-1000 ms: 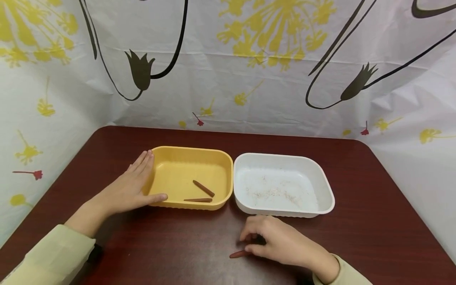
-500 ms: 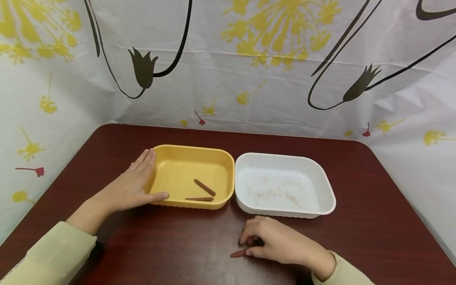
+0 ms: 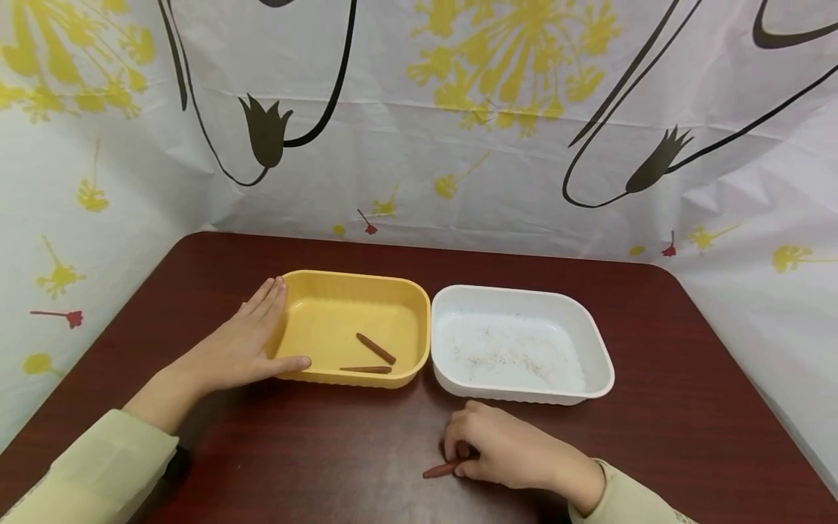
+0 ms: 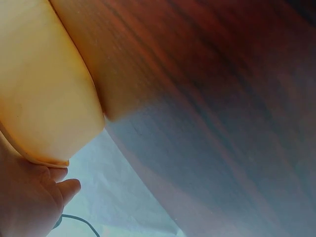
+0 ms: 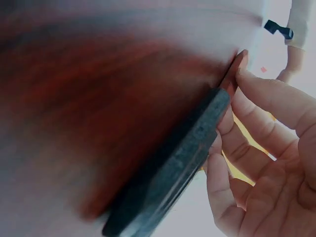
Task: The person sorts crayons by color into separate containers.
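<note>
My left hand (image 3: 238,346) lies against the left end of a yellow tray (image 3: 327,320); its fingers are straight along the rim and the thumb reaches over the front edge. Two short brown tapered sticks (image 3: 376,348) lie inside, near the front right corner. In front of a white tray (image 3: 511,320), my right hand (image 3: 507,445) pinches another brown tapered stick (image 3: 437,471) low at the table. The right wrist view has the thumb on this stick (image 5: 242,60), whose far end is partly hidden by the fingers and a dark bar.
Both trays stand side by side on a dark red-brown table (image 3: 327,444). Pale brown specks are scattered over the white tray's floor. A white sheet (image 3: 393,160) with printed flowers hangs behind the table. The dark bar (image 5: 173,163) crosses the right wrist view.
My right index finger has come down to the thumb, and the two now pinch the stick, which has barely moved. The left hand stays on the yellow tray.
</note>
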`<state>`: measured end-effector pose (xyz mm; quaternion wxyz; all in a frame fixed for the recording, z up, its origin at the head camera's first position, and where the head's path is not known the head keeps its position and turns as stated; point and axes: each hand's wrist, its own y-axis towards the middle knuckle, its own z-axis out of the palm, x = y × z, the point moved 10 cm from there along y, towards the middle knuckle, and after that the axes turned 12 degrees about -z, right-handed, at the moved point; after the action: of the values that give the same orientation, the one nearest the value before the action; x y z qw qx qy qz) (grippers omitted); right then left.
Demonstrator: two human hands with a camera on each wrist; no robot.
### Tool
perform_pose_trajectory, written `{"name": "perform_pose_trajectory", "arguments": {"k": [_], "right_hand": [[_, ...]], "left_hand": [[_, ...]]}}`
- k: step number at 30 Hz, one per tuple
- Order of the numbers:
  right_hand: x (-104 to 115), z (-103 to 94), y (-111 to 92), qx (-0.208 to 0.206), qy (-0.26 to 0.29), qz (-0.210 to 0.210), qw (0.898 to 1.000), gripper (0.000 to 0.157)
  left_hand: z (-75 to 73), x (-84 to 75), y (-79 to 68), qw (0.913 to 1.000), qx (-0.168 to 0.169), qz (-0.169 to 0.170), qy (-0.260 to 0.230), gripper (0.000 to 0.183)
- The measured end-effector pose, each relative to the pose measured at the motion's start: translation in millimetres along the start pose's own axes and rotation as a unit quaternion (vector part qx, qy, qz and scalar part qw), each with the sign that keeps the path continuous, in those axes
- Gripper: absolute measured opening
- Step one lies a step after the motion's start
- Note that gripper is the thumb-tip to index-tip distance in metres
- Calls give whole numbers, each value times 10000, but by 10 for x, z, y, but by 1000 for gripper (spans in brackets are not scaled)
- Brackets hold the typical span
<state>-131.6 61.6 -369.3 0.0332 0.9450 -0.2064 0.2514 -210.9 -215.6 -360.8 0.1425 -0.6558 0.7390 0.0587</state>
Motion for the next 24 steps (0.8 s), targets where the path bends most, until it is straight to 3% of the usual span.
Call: {"name": "perform_pose_trajectory", "arguments": {"k": [24], "right_hand": [[31,-67,36,-237,48,-251,9994,15]], "left_hand": [[-7,-14,-12,10000,-55,34,14,119]]}}
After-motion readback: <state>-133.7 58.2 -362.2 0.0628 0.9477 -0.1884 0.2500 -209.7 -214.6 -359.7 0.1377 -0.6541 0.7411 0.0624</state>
